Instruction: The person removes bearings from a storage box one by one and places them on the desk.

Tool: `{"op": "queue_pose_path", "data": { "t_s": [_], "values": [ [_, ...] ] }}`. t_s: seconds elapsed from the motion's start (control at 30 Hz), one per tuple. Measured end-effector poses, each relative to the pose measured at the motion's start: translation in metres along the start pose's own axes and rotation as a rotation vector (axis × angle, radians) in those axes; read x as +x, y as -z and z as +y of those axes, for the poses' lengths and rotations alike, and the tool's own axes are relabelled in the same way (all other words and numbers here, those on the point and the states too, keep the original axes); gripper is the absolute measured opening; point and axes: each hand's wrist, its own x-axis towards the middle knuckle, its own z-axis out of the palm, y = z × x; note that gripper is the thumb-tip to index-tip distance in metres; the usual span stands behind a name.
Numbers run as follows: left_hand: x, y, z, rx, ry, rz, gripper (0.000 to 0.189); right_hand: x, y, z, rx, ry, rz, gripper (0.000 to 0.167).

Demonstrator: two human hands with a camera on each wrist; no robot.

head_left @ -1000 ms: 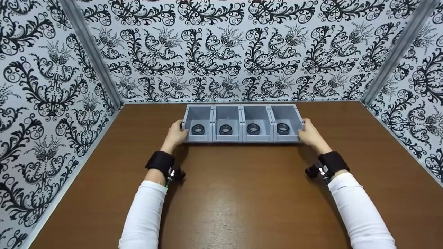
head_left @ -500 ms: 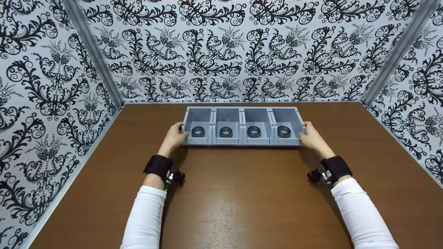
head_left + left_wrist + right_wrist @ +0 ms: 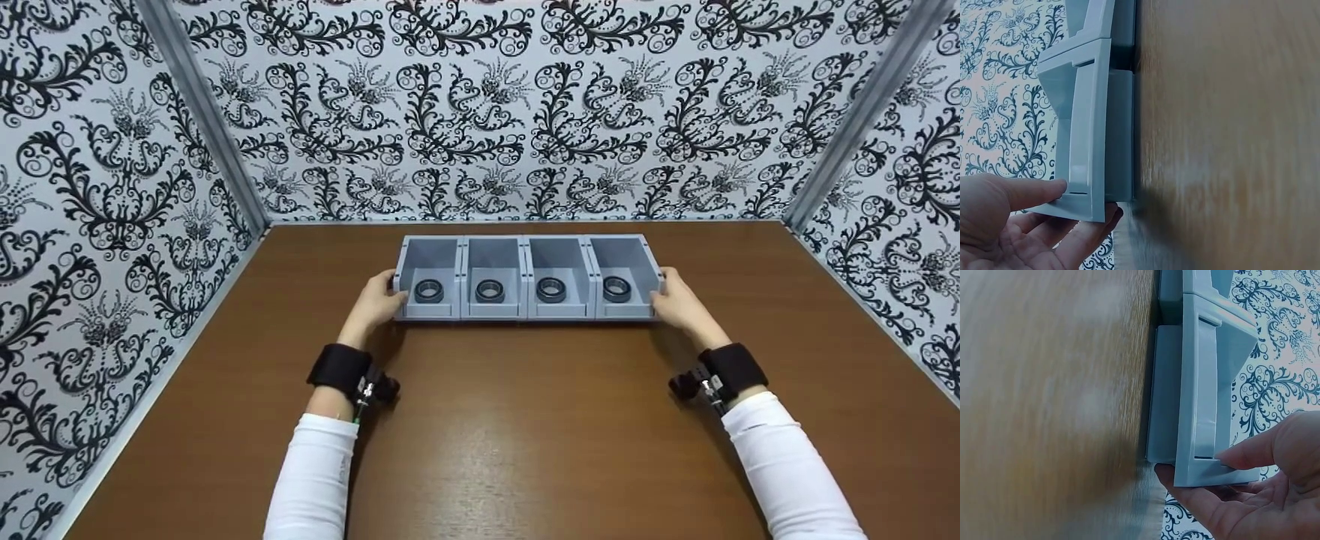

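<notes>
Tally: 4 grey bins (image 3: 492, 310), 4 dark rings (image 3: 490, 298), 1 left hand (image 3: 377, 300), 1 right hand (image 3: 676, 301).
Bins: 4 in 1 row; parts of 2 show in the left wrist view and parts of 2 in the right wrist view. Rings: 4 in total, 1 per bin. Hands: 2 in the head view, 1 in each wrist view. Worn items: 2 black wristbands (image 3: 340, 367), 2 wrist cameras (image 3: 386, 389), 2 white sleeves (image 3: 313, 480); 1 of each per side. Surroundings: 1 wooden tabletop (image 3: 525, 420), 3 patterned wall panels (image 3: 480, 112) (1 back, 1 left, 1 right), 2 grey corner posts (image 3: 206, 112).
</notes>
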Motion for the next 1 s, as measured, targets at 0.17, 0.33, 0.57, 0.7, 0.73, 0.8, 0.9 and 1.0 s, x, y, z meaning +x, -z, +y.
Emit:
{"op": "queue_pose_path", "data": {
  "t_s": [0.17, 0.33, 0.57, 0.7, 0.73, 0.8, 0.9, 1.0],
  "values": [
    [-0.003, 0.000, -0.001, -0.020, -0.001, -0.007, 0.049, -0.004, 0.000, -0.001, -0.007, 0.008, -0.003, 0.051],
    [-0.007, 0.001, 0.000, -0.045, 0.017, -0.026, 0.050, -0.008, 0.000, -0.002, -0.012, 0.017, -0.009, 0.050],
    [-0.012, 0.003, 0.000, -0.035, 0.034, -0.050, 0.051, -0.012, 0.000, -0.001, -0.015, 0.016, -0.007, 0.049],
    [-0.015, 0.005, -0.001, -0.019, 0.017, -0.056, 0.052, -0.013, -0.001, -0.001, -0.019, 0.020, -0.018, 0.050],
    [-0.016, 0.005, -0.001, -0.020, 0.014, -0.057, 0.052, -0.014, -0.001, -0.001, -0.022, 0.023, -0.022, 0.050],
    [-0.018, 0.006, -0.001, -0.027, 0.009, -0.060, 0.052, -0.016, 0.000, -0.001, -0.018, 0.023, -0.037, 0.051],
    [-0.019, 0.006, -0.001, -0.025, 0.006, -0.061, 0.052, -0.019, 0.000, -0.003, -0.016, 0.023, -0.043, 0.051],
    [-0.021, 0.006, -0.001, -0.010, 0.009, -0.059, 0.052, -0.021, 0.001, -0.004, -0.010, 0.023, -0.042, 0.050]
  ]
}}
